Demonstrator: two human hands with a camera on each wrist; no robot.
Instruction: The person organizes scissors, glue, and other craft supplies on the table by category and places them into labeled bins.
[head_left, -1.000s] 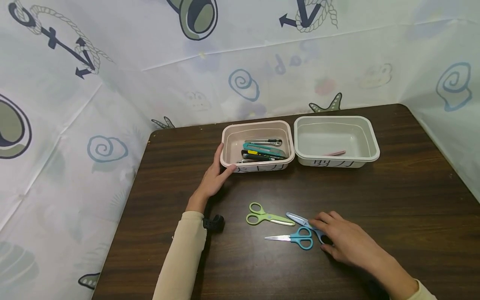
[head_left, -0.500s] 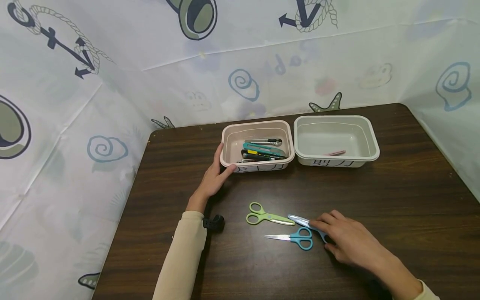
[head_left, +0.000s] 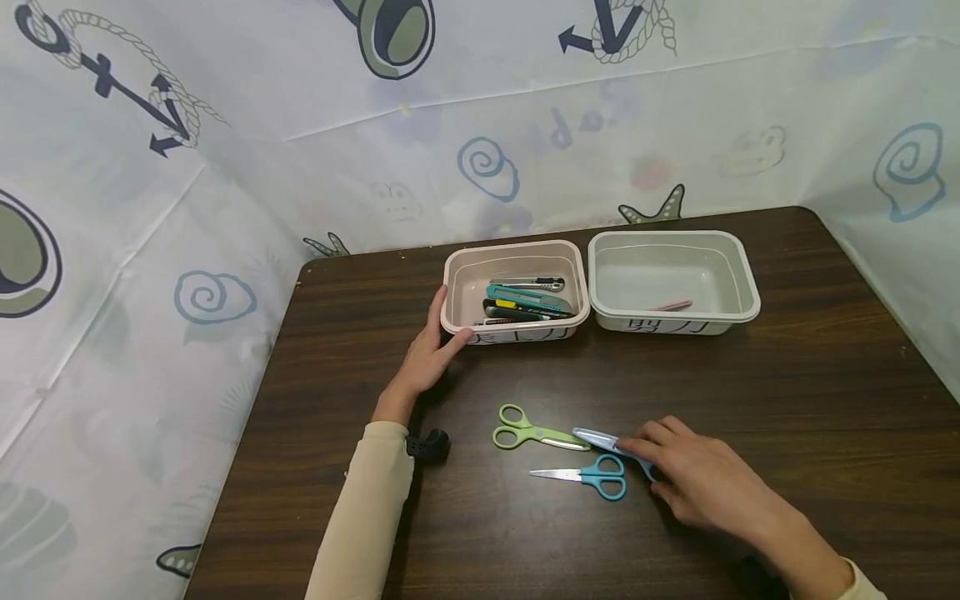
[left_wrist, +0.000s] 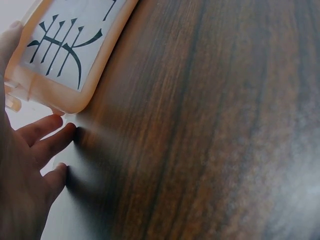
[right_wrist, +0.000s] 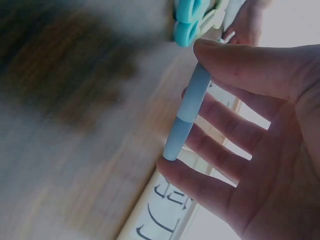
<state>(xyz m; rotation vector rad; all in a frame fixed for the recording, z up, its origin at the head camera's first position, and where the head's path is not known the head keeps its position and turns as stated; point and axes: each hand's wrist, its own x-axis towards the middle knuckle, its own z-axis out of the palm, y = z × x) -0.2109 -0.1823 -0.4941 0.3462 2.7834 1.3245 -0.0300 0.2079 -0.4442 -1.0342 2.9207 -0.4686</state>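
Observation:
My right hand (head_left: 701, 479) pinches the handle of a pair of light blue scissors (head_left: 596, 439) low over the table. In the right wrist view, the thumb and fingertips hold the handle (right_wrist: 187, 110) edge-on. Green scissors (head_left: 528, 431) and turquoise scissors (head_left: 600, 477) lie just left of these. My left hand (head_left: 427, 354) rests at the near left corner of a pinkish bin (head_left: 468, 271), its thumb on the front rim and a finger along the side. Several utility knives (head_left: 528, 300) lie in that bin. The left wrist view shows other fingers (left_wrist: 52, 145) spread below the corner.
Right of the pinkish bin stands a grey-green bin (head_left: 675, 243) with a thin pink object (head_left: 672, 306) in it. Both bins carry labels with black writing on the front. A printed curtain (head_left: 525, 167) hangs behind the dark wooden table (head_left: 480, 533).
The light blue scissors have turned slightly under my right hand, and their loops are now more hidden. My right wrist has shifted a little to the right. The left hand has stayed put.

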